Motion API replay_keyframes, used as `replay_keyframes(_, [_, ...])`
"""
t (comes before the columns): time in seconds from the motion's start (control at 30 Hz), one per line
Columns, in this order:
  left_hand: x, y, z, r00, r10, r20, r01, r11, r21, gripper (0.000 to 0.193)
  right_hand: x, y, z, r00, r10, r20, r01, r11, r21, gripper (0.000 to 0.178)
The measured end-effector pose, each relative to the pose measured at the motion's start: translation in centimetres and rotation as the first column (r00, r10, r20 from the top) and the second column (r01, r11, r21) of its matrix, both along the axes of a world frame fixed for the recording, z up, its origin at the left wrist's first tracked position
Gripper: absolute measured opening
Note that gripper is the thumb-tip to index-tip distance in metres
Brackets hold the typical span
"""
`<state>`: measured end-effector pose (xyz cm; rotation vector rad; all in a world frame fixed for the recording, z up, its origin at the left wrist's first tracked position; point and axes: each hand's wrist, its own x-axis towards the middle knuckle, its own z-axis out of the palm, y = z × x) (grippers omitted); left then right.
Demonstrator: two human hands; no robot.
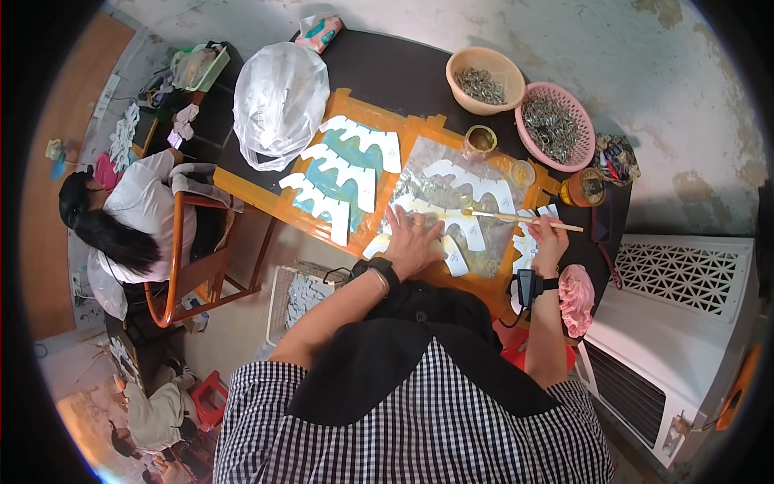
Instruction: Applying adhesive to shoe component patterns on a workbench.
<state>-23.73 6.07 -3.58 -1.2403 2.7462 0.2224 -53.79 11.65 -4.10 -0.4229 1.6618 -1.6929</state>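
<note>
My left hand (413, 244) lies with fingers spread on a white pronged cut-out (431, 211), whose surface has yellowish smears. In my right hand (550, 240) is a thin brush (524, 218) with a pale wooden handle. Its bristle end points left and reaches that cut-out near its right part. Just beyond it, a similar white cut-out (476, 181) rests on the same smeared clear sheet (407, 171). To the left, several more white cut-outs (330, 168) lie in overlapping rows on a blue-green patch. More white pieces (524, 248) are partly hidden by my right hand.
An open jar (480, 142) stands beyond the sheet. At the far right are a peach bowl (501, 60) and a pink basket (590, 121) of metal pieces, plus an orange-yellow jar (582, 189). A plastic bag (282, 101) sits far left. A person (141, 214) sits at left.
</note>
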Motion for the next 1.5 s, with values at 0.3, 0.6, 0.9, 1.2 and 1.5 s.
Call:
replay_keyframes(0.3, [0.1, 0.0, -0.2, 1.000, 0.001, 0.005, -0.001, 1.000, 0.004, 0.073, 0.7, 0.4, -0.4, 1.000, 0.005, -0.012, -0.004, 1.000, 0.030, 0.016])
replay_keyframes(0.6, [0.1, 0.0, 0.0, 1.000, -0.001, -0.001, 0.001, 1.000, 0.002, 0.073, 2.5, -0.8, -0.4, 0.999, 0.026, 0.034, -0.025, 0.999, -0.023, 0.017])
replay_keyframes(0.9, [-0.1, 0.1, 0.7, 1.000, -0.001, 0.003, 0.000, 1.000, 0.027, 0.072, 2.2, 0.8, -0.1, 0.998, 0.049, 0.027, -0.050, 0.999, 0.006, 0.014])
replay_keyframes(1.2, [1.1, -0.5, 0.4, 0.996, -0.028, -0.081, 0.035, 0.996, 0.082, 0.062, 3.6, -0.3, -0.6, 0.999, 0.027, 0.033, -0.026, 0.999, -0.031, 0.013])
replay_keyframes(1.5, [1.1, -0.4, 0.5, 0.996, -0.019, -0.090, 0.027, 0.995, 0.091, 0.061, 2.5, 1.2, -0.2, 0.991, 0.119, 0.060, -0.115, 0.992, -0.060, 0.011])
